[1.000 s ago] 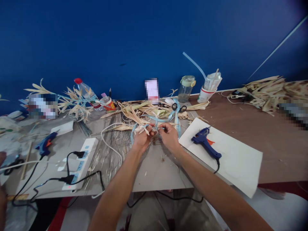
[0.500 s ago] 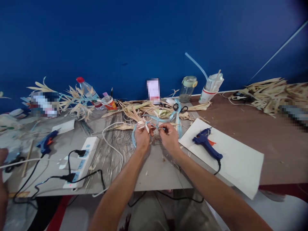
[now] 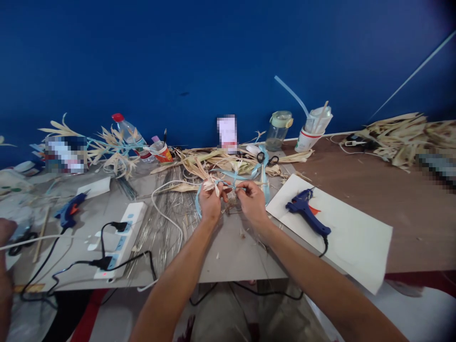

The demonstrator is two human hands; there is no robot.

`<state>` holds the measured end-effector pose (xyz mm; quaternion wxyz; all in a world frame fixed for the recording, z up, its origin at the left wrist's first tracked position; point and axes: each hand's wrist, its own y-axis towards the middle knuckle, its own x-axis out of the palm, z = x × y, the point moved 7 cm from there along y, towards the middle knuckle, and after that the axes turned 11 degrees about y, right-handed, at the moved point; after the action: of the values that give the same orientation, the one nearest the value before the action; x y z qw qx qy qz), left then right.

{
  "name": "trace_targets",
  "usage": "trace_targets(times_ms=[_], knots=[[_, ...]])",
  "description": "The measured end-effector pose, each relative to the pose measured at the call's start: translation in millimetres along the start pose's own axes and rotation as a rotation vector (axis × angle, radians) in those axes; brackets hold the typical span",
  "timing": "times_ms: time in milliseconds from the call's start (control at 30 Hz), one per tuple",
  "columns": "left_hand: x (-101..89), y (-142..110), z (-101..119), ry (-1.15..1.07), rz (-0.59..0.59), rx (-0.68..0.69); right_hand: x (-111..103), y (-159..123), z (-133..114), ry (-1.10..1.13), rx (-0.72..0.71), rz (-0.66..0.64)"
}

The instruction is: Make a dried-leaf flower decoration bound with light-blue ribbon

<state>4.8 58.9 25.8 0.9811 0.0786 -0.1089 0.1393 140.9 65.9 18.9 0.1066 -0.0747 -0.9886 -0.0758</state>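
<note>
My left hand [image 3: 211, 199] is closed around the stem of a pale corn-husk flower [image 3: 211, 184], whose petals show above the fingers. Light blue ribbon [image 3: 234, 179] runs from that stem to my right hand [image 3: 251, 200], which pinches it between thumb and fingertips. Both hands are close together, just above the table. More blue ribbon [image 3: 197, 202] loops beside my left hand, and another stretch lies behind my hands. Dried corn husks [image 3: 199, 164] are heaped just beyond. Black-handled scissors [image 3: 267, 159] rest among the ribbon and husks.
A blue glue gun [image 3: 307, 211] lies on a white board [image 3: 356, 237] at right; a second glue gun [image 3: 69, 209] is at left. Near it are a power strip [image 3: 123, 242] with cables and thin wires [image 3: 162, 228]. A jar [image 3: 279, 130] and paper cup [image 3: 307, 140] stand behind. Another person's arm [image 3: 5, 256] enters at left.
My hands stay almost in place, with the fingers shifting only slightly on the ribbon. The flower remains in my left hand.
</note>
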Motion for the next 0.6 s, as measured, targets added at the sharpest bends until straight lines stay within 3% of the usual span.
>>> trace_targets(times_ms=[300, 600], knots=[[-2.0, 0, 2, 0.219, 0.058, 0.042, 2, 0, 14, 0.255, 0.205, 0.029], [-8.3, 0, -5, 0.338, 0.106, 0.049, -1, 3, 10, 0.339, 0.191, 0.090]])
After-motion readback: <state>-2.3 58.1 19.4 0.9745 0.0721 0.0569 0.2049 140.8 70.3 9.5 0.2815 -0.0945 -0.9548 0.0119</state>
